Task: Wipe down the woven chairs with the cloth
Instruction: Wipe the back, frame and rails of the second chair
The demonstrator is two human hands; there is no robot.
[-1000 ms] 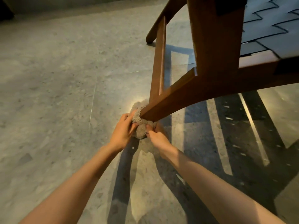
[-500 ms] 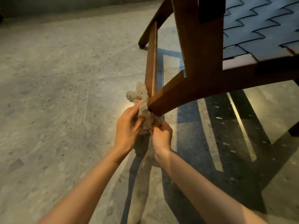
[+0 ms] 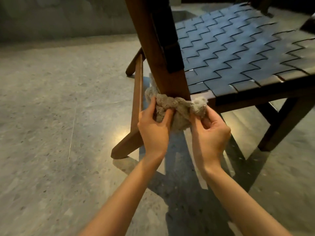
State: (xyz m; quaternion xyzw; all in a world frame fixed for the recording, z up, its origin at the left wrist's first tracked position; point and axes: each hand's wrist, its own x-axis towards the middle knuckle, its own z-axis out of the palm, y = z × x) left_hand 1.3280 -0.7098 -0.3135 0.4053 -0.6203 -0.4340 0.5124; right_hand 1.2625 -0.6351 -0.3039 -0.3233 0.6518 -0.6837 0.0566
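Head view: person is crouching low by a woven chair [image 3: 238, 53], both bare arms reaching forward. Left hand [image 3: 153, 128] is gripping one end of a grey-beige cloth [image 3: 172, 106], fingers curled tight round the bunched fabric, thumb pressing into it. Right hand [image 3: 209, 132] is pinching the other end, fingers closed on a fluffy tuft near the seat corner. The cloth is looping round the wooden upright post [image 3: 158, 53] right where it is meeting the seat rail [image 3: 255, 99], touching the wood on the near face and trailing up behind on the left side. The dark woven seat is lying just right of the post, cloth not touching the weave. A slanted rear leg [image 3: 136, 106] is running down to the speckled stone floor [image 3: 42, 116] just left of the left hand. Another dark leg [image 3: 286, 123] is standing at right.

Judgement: frame wiping is underway at the joint; the woven seat is looking untouched by the cloth here, so much of the task is probably remaining.

Risks: the cloth is bunching into a rope, so only a thin band is likely contacting wood and patches could be missed. Pulling hard on both ends could slip the cloth out of the lighter right-hand pinch. The loose pile could be snagging on strap edges or the joint corner. Tugging sideways could be shifting the light chair on the smooth floor.
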